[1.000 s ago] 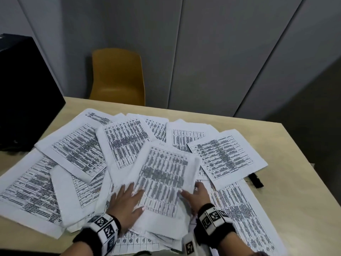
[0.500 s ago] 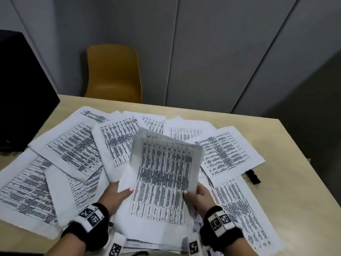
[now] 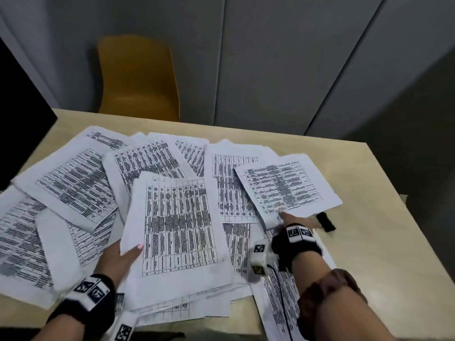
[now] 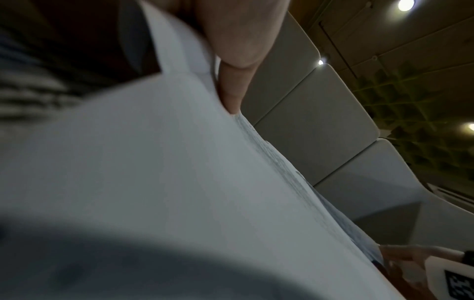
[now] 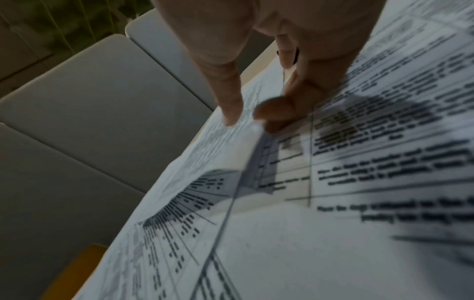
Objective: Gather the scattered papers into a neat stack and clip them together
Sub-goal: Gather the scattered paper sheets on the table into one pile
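Printed sheets lie scattered over the beige table (image 3: 369, 242). My left hand (image 3: 130, 253) grips the left edge of a gathered paper stack (image 3: 179, 225), thumb on top and fingers hidden beneath. The left wrist view shows that thumb (image 4: 233, 81) pressing on the stack (image 4: 153, 162). My right hand (image 3: 283, 215) has reached to the right and pinches the near corner of a single sheet (image 3: 288, 185). In the right wrist view its thumb and fingers (image 5: 271, 113) close on that sheet (image 5: 225, 154). A black binder clip (image 3: 326, 221) lies just right of that hand.
More sheets (image 3: 73, 183) spread across the left and back of the table, and one (image 3: 278, 303) lies under my right forearm. A yellow chair (image 3: 138, 80) stands behind the table. A black monitor (image 3: 17, 143) stands at the left edge. Bare tabletop shows on the right.
My right hand let go of the stack's right edge and moved right to the sheet beside the clip. The left hand alone keeps the stack, now lower.
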Action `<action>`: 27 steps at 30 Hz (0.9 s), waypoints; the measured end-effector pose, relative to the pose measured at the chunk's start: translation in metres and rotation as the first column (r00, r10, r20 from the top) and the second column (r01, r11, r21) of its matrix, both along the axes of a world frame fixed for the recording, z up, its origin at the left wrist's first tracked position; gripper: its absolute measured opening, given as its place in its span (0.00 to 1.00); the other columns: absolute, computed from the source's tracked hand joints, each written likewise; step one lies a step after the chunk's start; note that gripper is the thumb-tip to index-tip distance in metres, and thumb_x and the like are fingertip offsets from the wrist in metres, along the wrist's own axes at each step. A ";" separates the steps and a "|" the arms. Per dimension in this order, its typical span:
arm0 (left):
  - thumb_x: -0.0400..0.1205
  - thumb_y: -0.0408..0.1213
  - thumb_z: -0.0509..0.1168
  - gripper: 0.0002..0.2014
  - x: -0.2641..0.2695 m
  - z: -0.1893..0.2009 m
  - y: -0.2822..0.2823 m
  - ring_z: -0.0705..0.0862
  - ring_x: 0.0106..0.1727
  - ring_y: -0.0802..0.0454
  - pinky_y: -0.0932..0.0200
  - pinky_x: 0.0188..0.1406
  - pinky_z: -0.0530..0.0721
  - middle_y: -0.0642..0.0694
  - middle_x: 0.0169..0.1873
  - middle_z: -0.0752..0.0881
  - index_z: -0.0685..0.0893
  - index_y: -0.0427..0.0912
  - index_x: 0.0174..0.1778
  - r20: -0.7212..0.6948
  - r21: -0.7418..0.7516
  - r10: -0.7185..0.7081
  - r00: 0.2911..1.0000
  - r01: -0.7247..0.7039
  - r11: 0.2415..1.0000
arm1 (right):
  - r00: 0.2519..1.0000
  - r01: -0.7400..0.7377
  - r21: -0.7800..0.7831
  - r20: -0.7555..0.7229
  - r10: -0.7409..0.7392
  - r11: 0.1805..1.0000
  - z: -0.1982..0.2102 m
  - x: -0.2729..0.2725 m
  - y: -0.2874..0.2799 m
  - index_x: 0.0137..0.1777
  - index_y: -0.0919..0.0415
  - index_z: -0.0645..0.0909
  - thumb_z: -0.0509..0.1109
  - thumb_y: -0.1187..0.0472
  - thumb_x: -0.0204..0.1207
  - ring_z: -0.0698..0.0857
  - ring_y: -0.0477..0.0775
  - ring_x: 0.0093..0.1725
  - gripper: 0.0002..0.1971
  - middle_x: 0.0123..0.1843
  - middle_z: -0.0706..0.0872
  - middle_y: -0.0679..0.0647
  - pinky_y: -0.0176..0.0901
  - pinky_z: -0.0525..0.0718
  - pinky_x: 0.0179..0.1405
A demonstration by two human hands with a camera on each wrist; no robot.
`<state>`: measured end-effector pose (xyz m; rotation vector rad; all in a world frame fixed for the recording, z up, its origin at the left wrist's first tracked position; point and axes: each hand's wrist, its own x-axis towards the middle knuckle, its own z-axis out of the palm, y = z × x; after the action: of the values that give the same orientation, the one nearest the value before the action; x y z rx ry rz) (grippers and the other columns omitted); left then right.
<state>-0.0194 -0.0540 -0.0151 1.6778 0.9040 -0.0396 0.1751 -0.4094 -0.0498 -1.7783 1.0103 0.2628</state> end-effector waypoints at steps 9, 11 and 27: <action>0.80 0.36 0.65 0.17 0.001 -0.005 -0.001 0.80 0.55 0.42 0.48 0.61 0.74 0.39 0.53 0.84 0.79 0.34 0.63 -0.010 0.035 0.040 0.999 -0.040 0.999 | 0.997 0.015 0.038 0.071 -0.017 0.999 0.052 -0.022 0.013 0.74 0.66 0.60 0.73 0.69 0.70 0.79 0.64 0.63 0.35 0.67 0.76 0.66 0.46 0.74 0.57; 0.81 0.37 0.65 0.16 -0.001 -0.005 -0.002 0.80 0.56 0.41 0.48 0.61 0.74 0.40 0.53 0.84 0.79 0.36 0.63 0.003 0.006 0.054 0.999 -0.054 0.998 | 0.995 -0.074 -0.026 0.058 0.076 0.997 0.050 -0.031 0.010 0.69 0.70 0.68 0.72 0.71 0.70 0.80 0.64 0.61 0.28 0.65 0.78 0.68 0.45 0.75 0.55; 0.79 0.38 0.67 0.10 0.001 -0.018 0.025 0.80 0.58 0.41 0.45 0.62 0.74 0.41 0.53 0.85 0.80 0.45 0.55 -0.012 -0.191 0.072 0.997 -0.073 0.979 | 0.892 -0.448 -0.154 -0.006 0.453 0.881 0.045 -0.076 0.031 0.53 0.62 0.74 0.80 0.61 0.64 0.86 0.56 0.42 0.21 0.44 0.86 0.55 0.45 0.86 0.43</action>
<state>-0.0189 -0.0287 -0.0334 1.4661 0.9344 -0.0790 0.0995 -0.3786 -0.0048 -2.1412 0.5909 0.4558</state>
